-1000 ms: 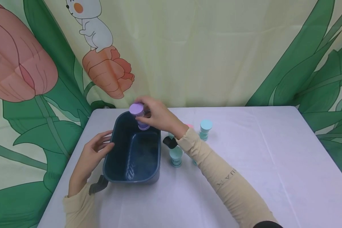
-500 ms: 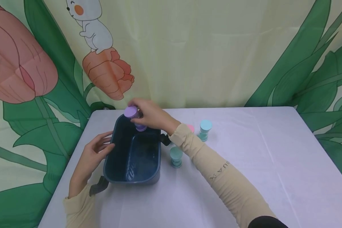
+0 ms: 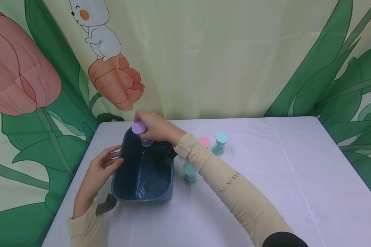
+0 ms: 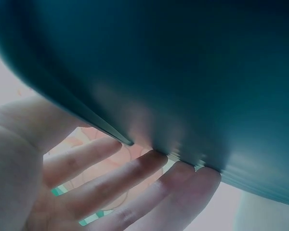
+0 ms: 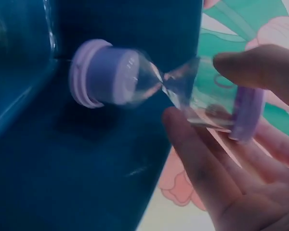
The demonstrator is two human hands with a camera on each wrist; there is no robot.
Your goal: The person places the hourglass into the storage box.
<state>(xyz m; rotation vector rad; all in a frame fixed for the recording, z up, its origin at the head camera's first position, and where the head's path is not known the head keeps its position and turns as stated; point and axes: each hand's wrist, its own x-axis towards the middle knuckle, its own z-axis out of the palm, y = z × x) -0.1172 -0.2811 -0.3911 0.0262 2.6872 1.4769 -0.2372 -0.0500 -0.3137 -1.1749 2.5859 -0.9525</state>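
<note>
My right hand (image 3: pixel 156 127) holds a purple sand timer (image 5: pixel 106 74) by one end, thumb and fingers around its clear glass. In the right wrist view, purple sand lies in the bulb at the far end. The timer is inside the far end of a dark blue plastic bin (image 3: pixel 142 200), apparently just off its floor. My left hand (image 3: pixel 100 169) rests against the bin's left side. In the left wrist view, the fingertips (image 4: pixel 204 178) touch the bin's outer wall (image 4: pixel 183 96) with the fingers extended; that thumb's tip is hidden there.
To the right of the bin stand a teal sand timer (image 3: pixel 190 173), a light blue one (image 3: pixel 221 143) and a pink-topped one (image 3: pixel 204 141), partly hidden by my right sleeve. A white cloth covers the table (image 3: pixel 266 171). A printed curtain (image 3: pixel 204 68) hangs behind it.
My right hand has moved left and lower with the purple sand timer, deeper into the bin's far end. The left hand and bin have stayed in place.
</note>
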